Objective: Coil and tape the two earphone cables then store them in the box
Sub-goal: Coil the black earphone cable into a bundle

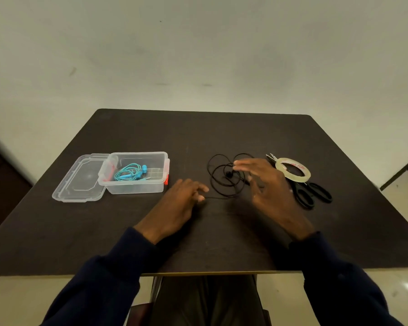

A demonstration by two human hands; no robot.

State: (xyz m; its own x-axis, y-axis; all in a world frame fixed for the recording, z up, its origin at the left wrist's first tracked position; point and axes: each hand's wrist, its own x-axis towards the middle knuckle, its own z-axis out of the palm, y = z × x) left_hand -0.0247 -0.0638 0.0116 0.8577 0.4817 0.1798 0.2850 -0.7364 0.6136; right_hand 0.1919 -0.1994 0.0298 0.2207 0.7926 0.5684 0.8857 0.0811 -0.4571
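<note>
Black earphones [222, 177] lie in loose loops on the dark table [198, 243], in the middle. My left hand [177, 205] rests on the table with its fingertips on the cable's near end. Spread and blurred, my right hand [266, 187] hovers over the right side of the loops and holds nothing. Blue earphones [132, 173] lie coiled inside the clear plastic box [137, 187] at the left. A roll of clear tape [293, 171] sits on the black scissors [312, 192] at the right.
The box's clear lid [80, 180] lies flat against the left side of the box. A pale wall stands behind the table. My dark sleeves cross the table's near edge.
</note>
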